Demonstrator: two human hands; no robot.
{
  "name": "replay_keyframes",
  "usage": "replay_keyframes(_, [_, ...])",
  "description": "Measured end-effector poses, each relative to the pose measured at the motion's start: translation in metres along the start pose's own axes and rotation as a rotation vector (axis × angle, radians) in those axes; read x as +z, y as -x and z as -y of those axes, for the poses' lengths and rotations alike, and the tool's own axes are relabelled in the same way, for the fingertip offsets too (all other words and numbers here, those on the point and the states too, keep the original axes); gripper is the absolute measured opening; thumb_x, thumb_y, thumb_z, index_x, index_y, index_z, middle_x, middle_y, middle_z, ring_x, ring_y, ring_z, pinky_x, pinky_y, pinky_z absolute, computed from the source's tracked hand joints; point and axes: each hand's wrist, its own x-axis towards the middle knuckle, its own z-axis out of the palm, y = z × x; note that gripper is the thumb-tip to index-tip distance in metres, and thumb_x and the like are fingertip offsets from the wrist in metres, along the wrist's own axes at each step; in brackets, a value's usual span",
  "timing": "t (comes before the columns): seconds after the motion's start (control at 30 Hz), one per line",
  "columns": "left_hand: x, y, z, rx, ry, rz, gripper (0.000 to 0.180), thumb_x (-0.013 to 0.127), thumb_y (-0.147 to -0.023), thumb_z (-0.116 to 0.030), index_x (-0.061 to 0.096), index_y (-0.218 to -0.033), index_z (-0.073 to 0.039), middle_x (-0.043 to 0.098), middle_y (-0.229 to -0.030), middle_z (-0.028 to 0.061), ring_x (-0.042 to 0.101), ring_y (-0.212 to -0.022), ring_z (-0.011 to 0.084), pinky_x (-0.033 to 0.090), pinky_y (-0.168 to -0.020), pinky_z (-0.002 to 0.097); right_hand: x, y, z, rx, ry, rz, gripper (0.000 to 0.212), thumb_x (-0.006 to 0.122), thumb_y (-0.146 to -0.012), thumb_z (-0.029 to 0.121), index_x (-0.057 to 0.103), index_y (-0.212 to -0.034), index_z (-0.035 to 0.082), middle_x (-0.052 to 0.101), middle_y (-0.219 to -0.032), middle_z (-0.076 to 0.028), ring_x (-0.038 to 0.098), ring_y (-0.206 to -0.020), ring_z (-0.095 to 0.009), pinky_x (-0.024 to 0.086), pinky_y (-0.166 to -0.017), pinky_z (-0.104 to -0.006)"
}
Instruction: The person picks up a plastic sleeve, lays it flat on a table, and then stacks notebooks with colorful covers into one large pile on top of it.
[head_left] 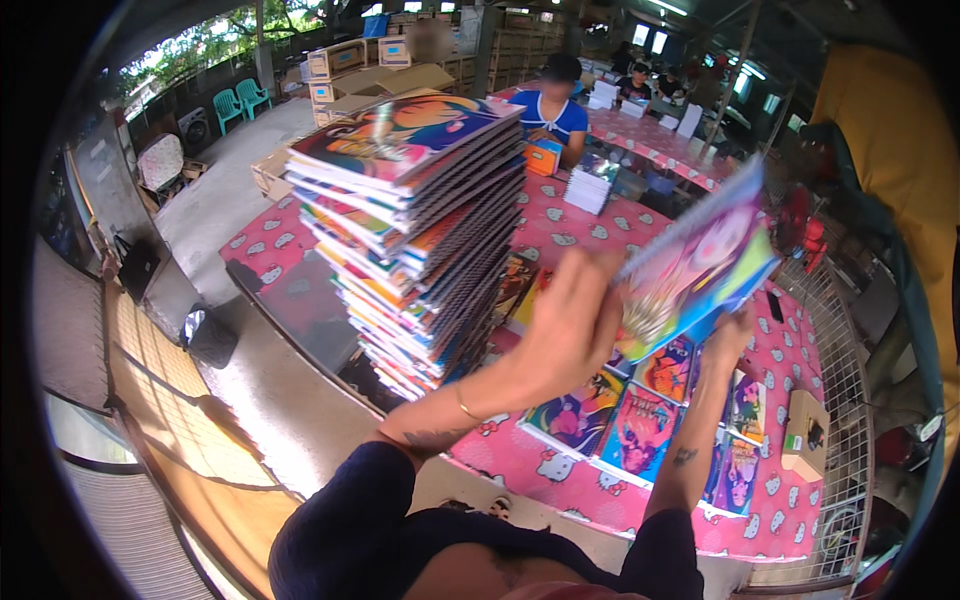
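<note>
A spiral-bound notebook (695,265) with a bright purple, green and blue cover is held up tilted over the table, slightly blurred. My left hand (578,312) has its fingers closed at the notebook's left edge. At its lower right edge, my right hand (730,338) grips it, some fingers hidden behind it. Beneath lie several colourful notebooks (640,430) side by side in rows. To the left of my hands rises a tall, uneven stack of spiral notebooks (410,140), its top cover showing a painted figure.
The table wears a pink patterned cloth (560,470). A small cardboard box (805,436) and a dark phone (775,306) lie at its right. White notebooks (588,186) stand stacked farther back, near a person in blue (548,108). Wire mesh (845,400) borders the right side.
</note>
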Motion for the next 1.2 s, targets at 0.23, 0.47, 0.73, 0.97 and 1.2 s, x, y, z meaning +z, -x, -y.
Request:
replay_keyframes(0.23, [-0.186, -0.177, -0.017, 0.194, -0.087, -0.519, 0.038, 0.063, -0.091, -0.019, 0.060, -0.122, 0.004, 0.066, -0.099, 0.0079, 0.059, -0.084, 0.0099, 0.047, -0.073, 0.0221, 0.231, 0.007, 0.147, -0.461, -0.009, 0.190, 0.019, 0.060, -0.088, 0.003, 0.064, -0.105, -0.004, 0.063, -0.097, -0.006, 0.055, -0.087, -0.011, 0.045, -0.078, -0.0280])
replay_keyframes(0.47, [-0.256, -0.163, 0.071, -0.198, -0.900, 0.285, 0.042, 0.062, -0.088, -0.039, 0.071, -0.105, -0.001, 0.069, -0.092, 0.0109, 0.063, -0.094, 0.0173, 0.051, -0.081, 0.0345, 0.297, 0.047, 0.140, -0.888, 0.246, 0.781, 0.034, 0.052, -0.078, -0.007, 0.067, -0.107, 0.003, 0.066, -0.101, -0.011, 0.063, -0.101, -0.020, 0.048, -0.084, -0.0291])
replay_keyframes(0.73, [-0.195, -0.093, -0.015, -0.037, -0.087, -0.531, 0.032, 0.049, -0.099, -0.015, 0.060, -0.118, 0.009, 0.066, -0.113, 0.0183, 0.062, -0.106, 0.0209, 0.045, -0.099, 0.0331, 0.058, 0.030, -0.020, -0.361, 0.692, 0.455, 0.030, 0.063, -0.081, 0.015, 0.067, -0.110, 0.011, 0.062, -0.111, -0.016, 0.059, -0.107, -0.036, 0.047, -0.092, -0.0453])
replay_keyframes(0.97, [0.091, 0.092, -0.016, -0.111, 0.327, 0.593, 0.029, 0.067, -0.086, -0.014, 0.064, -0.112, -0.003, 0.063, -0.097, 0.0157, 0.064, -0.086, 0.0310, 0.052, -0.073, 0.0414, -0.245, 0.055, -0.149, 0.116, 1.690, 0.372, 0.052, 0.057, -0.087, 0.048, 0.058, -0.126, 0.013, 0.062, -0.114, -0.023, 0.060, -0.104, -0.045, 0.048, -0.092, -0.0494])
replay_keyframes(1.2, [0.344, 0.251, 0.072, -0.544, -0.446, 0.949, 0.060, 0.069, -0.085, -0.037, 0.046, -0.130, -0.004, 0.059, -0.108, 0.0307, 0.059, -0.106, 0.0438, 0.050, -0.089, 0.0474, -0.274, 0.001, -0.095, 0.216, 1.635, 0.300, 0.050, 0.063, -0.084, 0.045, 0.062, -0.119, 0.010, 0.064, -0.116, -0.020, 0.062, -0.105, -0.040, 0.050, -0.088, -0.0480])
